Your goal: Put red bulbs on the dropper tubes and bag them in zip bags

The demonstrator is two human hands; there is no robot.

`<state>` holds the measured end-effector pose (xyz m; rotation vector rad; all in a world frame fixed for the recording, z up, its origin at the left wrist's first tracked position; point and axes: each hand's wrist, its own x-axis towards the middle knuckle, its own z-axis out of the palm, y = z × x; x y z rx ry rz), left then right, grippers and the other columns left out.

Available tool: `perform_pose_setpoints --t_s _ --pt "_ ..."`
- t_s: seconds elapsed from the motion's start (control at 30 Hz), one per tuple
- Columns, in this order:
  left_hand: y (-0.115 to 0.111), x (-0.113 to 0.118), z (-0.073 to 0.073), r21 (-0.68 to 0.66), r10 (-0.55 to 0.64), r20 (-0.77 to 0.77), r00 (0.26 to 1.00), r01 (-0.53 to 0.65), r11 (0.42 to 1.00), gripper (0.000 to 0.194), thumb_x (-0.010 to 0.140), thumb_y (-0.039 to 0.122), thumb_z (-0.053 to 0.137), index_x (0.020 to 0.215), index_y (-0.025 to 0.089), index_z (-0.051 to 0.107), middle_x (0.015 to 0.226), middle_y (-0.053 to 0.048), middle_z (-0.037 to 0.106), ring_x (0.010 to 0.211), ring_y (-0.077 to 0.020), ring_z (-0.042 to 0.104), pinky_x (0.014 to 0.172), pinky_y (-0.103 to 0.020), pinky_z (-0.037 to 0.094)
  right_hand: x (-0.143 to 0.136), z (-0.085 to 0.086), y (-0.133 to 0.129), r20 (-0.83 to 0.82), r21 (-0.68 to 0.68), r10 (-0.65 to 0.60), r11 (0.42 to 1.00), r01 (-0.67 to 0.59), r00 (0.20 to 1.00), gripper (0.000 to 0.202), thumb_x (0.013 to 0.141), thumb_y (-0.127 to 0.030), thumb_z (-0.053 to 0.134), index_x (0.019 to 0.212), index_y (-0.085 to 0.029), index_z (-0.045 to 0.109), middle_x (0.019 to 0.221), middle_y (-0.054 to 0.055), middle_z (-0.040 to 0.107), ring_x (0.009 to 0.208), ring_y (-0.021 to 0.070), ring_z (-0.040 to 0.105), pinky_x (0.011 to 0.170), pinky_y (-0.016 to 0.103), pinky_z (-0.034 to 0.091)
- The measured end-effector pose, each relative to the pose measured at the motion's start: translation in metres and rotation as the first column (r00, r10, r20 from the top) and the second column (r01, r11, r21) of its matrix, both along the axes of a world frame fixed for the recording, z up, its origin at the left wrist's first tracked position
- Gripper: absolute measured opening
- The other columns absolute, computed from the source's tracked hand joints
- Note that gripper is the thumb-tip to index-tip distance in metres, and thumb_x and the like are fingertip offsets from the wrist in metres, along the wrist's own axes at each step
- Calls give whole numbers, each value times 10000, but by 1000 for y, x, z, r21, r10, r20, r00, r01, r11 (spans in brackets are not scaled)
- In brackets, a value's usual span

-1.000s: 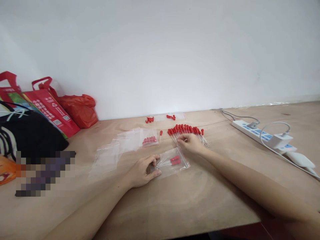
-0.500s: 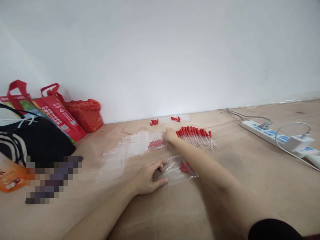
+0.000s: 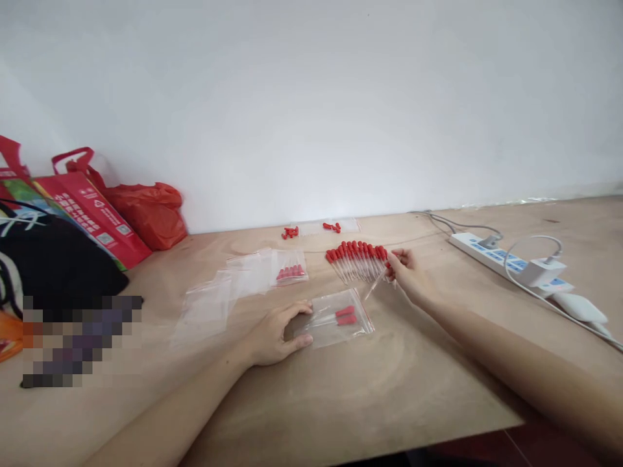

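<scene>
My left hand (image 3: 280, 332) lies on the table with thumb and fingers apart, touching the left end of a clear zip bag (image 3: 321, 331). Inside that bag are red-capped droppers (image 3: 346, 316). My right hand (image 3: 409, 272) pinches a single red-capped dropper (image 3: 374, 285), its thin clear tip pointing down and left near the bag's right end. Just left of the right hand is a row of several red-capped droppers (image 3: 357, 256). Farther left lies another clear bag (image 3: 292, 267) with several red caps in it.
Overlapping flat clear bags (image 3: 209, 301) lie on the left. Loose red caps (image 3: 291, 231) sit near the wall. Red shopping bags (image 3: 97, 214) and a black bag (image 3: 68, 266) stand at left. A power strip (image 3: 501, 259) with cables is at right.
My right hand has moved right, from beside the capped bag to the right end of the dropper row, and now holds a dropper. The bag by my left hand lies flatter. The view has shifted.
</scene>
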<state>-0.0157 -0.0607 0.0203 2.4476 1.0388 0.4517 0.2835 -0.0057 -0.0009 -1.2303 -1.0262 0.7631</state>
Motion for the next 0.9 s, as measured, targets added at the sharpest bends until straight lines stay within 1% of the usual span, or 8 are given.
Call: perform_pose_setpoints --t_s 0.1,0.2,0.33,0.4,0.47,0.6,0.8,0.9 --pt "0 2 -1 14 16 -22 1000 -16 1000 390 762 374 540 1118 231 471 1222 -49 504 1129 -222 457 957 -387 353 -1 -8 -19 -155 -47 14 999 -21 988 309 675 -423 585 795 -203 404 601 -46 528 455 77 517 429 205 431" --pt "0 5 0 19 42 -48 998 -41 999 435 760 385 538 1152 219 448 1230 -58 497 1120 -232 462 947 -395 361 -13 -8 -26 -282 -62 49 996 -70 958 291 664 -377 614 772 -208 403 589 -49 532 477 82 541 469 216 469" --pt "0 8 0 21 60 -76 995 -59 998 483 764 405 528 1195 222 407 1248 -62 480 1118 -238 461 935 -399 371 -28 -8 -31 -363 -57 165 978 -198 917 348 602 -365 676 752 -207 405 618 -30 575 539 107 584 520 236 496" --pt "-1 10 0 29 54 -68 996 -52 998 479 765 407 526 1194 231 407 1244 -58 485 1112 -238 466 928 -395 376 -32 -8 -35 -324 -63 263 953 -298 909 370 577 -379 695 748 -199 420 620 -21 591 539 111 588 518 237 497" --pt "0 12 0 36 48 -51 998 -46 998 472 764 395 530 1190 233 409 1239 -58 490 1105 -237 472 925 -393 376 -35 -9 -40 -226 -100 357 917 -386 907 372 573 -399 696 741 -190 438 564 -33 579 447 93 545 426 216 458" --pt "1 15 0 42 22 -27 999 -21 999 460 759 378 540 1179 230 421 1227 -57 503 1094 -235 481 918 -389 378 -40 -10 -42 -61 -176 454 872 -457 889 357 569 -421 685 720 -176 474 549 -31 588 311 49 417 287 179 315" --pt "3 13 -3 61 -5 4 1000 5 998 477 762 376 539 1198 238 406 1219 -53 508 1075 -226 494 909 -375 391 -41 -18 -35 30 -189 560 816 -546 828 266 588 -404 660 649 -159 575 570 9 620 485 114 555 451 233 441" --pt "3 12 -4 63 -24 -1 1000 24 998 486 775 375 527 1224 243 394 1236 -53 494 1091 -219 485 922 -375 388 -38 -19 -35 115 -185 626 776 -603 771 252 635 -426 610 632 -174 618 537 2 603 514 129 558 487 252 453"
